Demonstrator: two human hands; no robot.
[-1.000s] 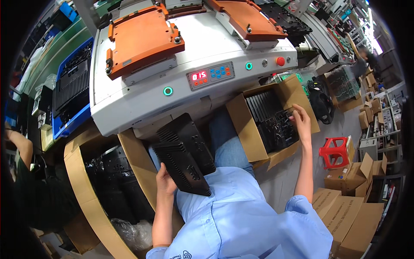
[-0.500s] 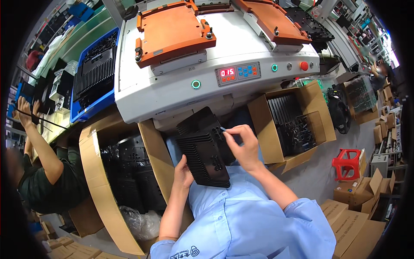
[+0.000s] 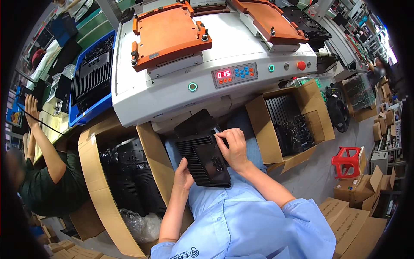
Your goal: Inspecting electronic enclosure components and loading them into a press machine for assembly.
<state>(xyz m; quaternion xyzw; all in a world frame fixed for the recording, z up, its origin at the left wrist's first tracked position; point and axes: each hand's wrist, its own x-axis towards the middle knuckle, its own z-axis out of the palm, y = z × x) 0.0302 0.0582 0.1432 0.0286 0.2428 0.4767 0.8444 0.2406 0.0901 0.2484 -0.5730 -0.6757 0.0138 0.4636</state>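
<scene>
Our blue shirt (image 3: 258,216) fills the bottom of the view. Left hand (image 3: 183,175) grips the black panel (image 3: 210,166) by its left edge, thumb up along the fins. Panel sits over our lap, tilted, fins along its left side and top, plainer face to the right. Right hand (image 3: 233,149) is at the panel's top edge, thumb and fingertips brought together; we can't tell if they hold a small part or just press the edge. Second panel (image 3: 194,123) shows behind the first, partly covered by it; we can't tell if the two touch.

Left box (image 3: 88,168): open cardboard, dark parts inside, clear plastic bag (image 3: 144,226) at its near end. Right box (image 3: 261,134): open, flaps out, row of black panels standing in it, small black parts on the near side.

Right of that, red stool (image 3: 346,163) on the floor, cartons (image 3: 345,224) nearer us.

Ahead, white machine (image 3: 164,97): lit red display (image 3: 224,73), a green-ringed button (image 3: 192,86) on either side, red button (image 3: 301,65) further right. Two orange plates (image 3: 166,34) mounted on top.

Blue tray (image 3: 90,115) left of the machine holds black finned parts. Co-worker (image 3: 51,185) in a dark shirt at far left, forearms raised.
</scene>
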